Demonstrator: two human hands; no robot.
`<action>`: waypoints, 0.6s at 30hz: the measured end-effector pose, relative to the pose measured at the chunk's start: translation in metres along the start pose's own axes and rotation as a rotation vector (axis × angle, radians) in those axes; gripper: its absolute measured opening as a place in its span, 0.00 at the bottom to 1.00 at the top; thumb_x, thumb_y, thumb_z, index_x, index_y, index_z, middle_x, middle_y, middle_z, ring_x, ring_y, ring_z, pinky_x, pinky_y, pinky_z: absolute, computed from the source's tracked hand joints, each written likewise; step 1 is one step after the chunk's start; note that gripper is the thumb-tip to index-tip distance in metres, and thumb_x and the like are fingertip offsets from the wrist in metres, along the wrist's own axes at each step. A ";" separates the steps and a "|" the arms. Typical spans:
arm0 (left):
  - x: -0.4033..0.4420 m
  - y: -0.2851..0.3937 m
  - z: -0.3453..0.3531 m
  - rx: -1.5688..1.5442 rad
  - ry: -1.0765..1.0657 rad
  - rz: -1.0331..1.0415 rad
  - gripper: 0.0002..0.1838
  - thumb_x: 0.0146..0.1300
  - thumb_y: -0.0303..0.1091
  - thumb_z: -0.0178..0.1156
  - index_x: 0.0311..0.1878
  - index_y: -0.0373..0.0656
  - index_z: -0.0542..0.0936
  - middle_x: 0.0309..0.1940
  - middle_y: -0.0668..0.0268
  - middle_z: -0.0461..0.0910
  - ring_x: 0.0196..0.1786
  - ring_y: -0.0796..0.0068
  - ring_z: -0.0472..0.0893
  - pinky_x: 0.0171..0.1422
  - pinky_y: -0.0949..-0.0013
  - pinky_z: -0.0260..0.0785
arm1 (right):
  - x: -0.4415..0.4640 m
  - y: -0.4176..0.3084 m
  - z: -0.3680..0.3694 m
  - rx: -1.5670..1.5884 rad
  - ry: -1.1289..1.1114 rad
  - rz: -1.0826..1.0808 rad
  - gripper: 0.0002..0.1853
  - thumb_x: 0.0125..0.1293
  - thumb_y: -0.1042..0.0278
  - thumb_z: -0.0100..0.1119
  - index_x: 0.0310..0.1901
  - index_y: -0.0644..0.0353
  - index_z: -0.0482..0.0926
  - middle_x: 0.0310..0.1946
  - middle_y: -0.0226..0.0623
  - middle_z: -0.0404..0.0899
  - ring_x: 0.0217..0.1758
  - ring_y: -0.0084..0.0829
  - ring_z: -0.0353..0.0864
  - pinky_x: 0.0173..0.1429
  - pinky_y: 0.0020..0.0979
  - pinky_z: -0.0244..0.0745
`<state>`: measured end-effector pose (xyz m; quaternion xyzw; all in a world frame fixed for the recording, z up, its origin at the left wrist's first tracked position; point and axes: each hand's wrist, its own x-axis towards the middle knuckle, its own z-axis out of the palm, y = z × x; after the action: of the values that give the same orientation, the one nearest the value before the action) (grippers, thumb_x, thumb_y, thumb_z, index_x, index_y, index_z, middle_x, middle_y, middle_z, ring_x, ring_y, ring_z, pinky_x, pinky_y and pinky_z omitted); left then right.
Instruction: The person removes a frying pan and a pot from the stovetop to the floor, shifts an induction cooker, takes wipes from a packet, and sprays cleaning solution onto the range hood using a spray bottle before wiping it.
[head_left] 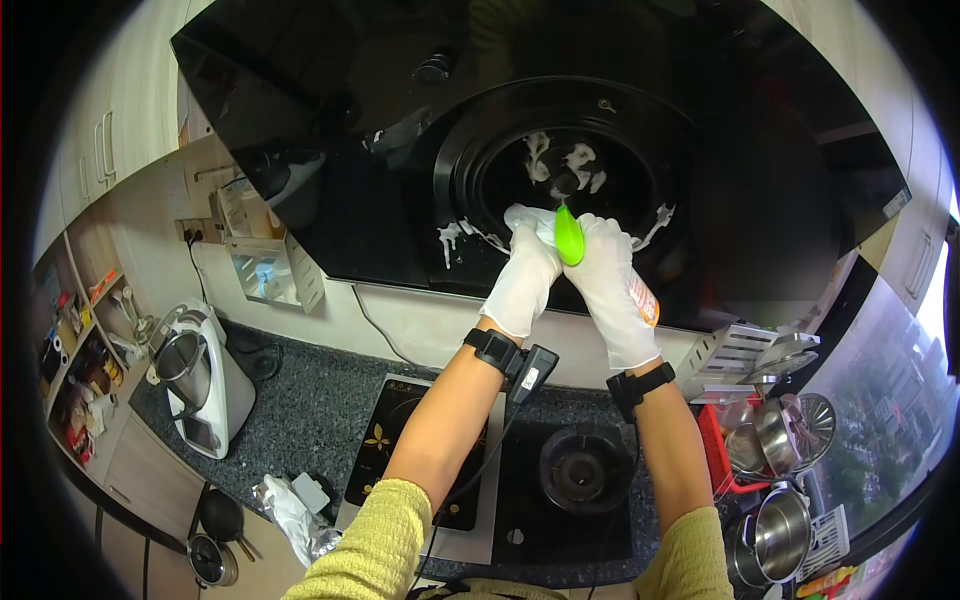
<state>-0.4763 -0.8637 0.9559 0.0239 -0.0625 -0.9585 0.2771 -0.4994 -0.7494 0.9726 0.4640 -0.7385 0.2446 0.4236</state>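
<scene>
Both my hands wear white gloves and are raised in front of the black range hood (pixel 360 215). My right hand (pixel 603 265) is wrapped round a spray bottle with a bright green spray head (pixel 568 236); part of its orange label (pixel 645 300) shows beside the glove. My left hand (pixel 530 270) is closed against the other side of the spray head, its fingers partly hidden. A whitish, crumpled bit sticks out at its fingertips; whether glove or cloth, I cannot tell. White foam (pixel 580 160) clings to the hood's round recess, with more running down its lower rim.
Below lie an induction cooktop (pixel 375 440) and a gas burner (pixel 585 468) on the dark counter (pixel 290 400). A white kitchen machine (pixel 215 385) stands left, near crumpled foil (pixel 295 515). At right are a red dish basket (pixel 715 450) and steel pots (pixel 780 535). A cable hangs by my left forearm.
</scene>
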 end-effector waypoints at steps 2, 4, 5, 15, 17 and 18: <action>0.005 0.000 -0.003 0.000 0.009 -0.034 0.25 0.74 0.44 0.40 0.65 0.34 0.61 0.62 0.50 0.69 0.65 0.53 0.70 0.71 0.51 0.59 | 0.000 -0.003 -0.006 -0.021 -0.015 0.007 0.12 0.51 0.62 0.65 0.34 0.58 0.76 0.32 0.40 0.80 0.39 0.43 0.79 0.43 0.44 0.73; 0.005 -0.001 -0.001 -0.013 -0.016 -0.055 0.26 0.74 0.45 0.40 0.66 0.34 0.60 0.64 0.50 0.68 0.65 0.53 0.69 0.72 0.51 0.58 | -0.004 -0.002 -0.010 -0.021 0.039 0.018 0.12 0.51 0.63 0.64 0.36 0.58 0.77 0.33 0.40 0.80 0.40 0.44 0.79 0.44 0.44 0.73; 0.001 -0.002 0.001 -0.027 -0.045 -0.060 0.27 0.74 0.45 0.40 0.67 0.34 0.60 0.65 0.50 0.67 0.66 0.53 0.68 0.72 0.51 0.57 | -0.007 0.000 -0.013 -0.022 0.065 0.022 0.12 0.51 0.64 0.64 0.36 0.57 0.77 0.34 0.40 0.80 0.41 0.44 0.79 0.44 0.44 0.73; 0.004 -0.007 0.015 0.031 0.031 0.075 0.24 0.72 0.41 0.42 0.66 0.37 0.64 0.63 0.54 0.69 0.64 0.56 0.71 0.67 0.52 0.64 | -0.078 0.008 -0.061 0.260 0.185 0.046 0.28 0.39 0.78 0.68 0.48 0.55 0.76 0.42 0.37 0.78 0.47 0.45 0.75 0.51 0.43 0.72; -0.011 -0.013 0.006 -0.014 0.004 0.080 0.25 0.73 0.39 0.40 0.67 0.34 0.61 0.65 0.53 0.67 0.67 0.56 0.68 0.70 0.54 0.61 | -0.094 0.008 -0.068 0.322 0.232 0.023 0.27 0.40 0.79 0.66 0.48 0.57 0.76 0.42 0.37 0.78 0.47 0.44 0.75 0.51 0.42 0.70; -0.022 -0.015 0.000 -0.035 -0.007 0.083 0.25 0.74 0.39 0.40 0.67 0.33 0.60 0.67 0.52 0.65 0.68 0.55 0.67 0.72 0.55 0.60 | -0.101 0.008 -0.071 0.334 0.244 0.026 0.26 0.41 0.79 0.65 0.48 0.57 0.76 0.42 0.37 0.78 0.48 0.44 0.74 0.51 0.41 0.70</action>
<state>-0.4661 -0.8394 0.9537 0.0133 -0.0478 -0.9473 0.3166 -0.4567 -0.6441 0.9235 0.4852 -0.6369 0.4234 0.4239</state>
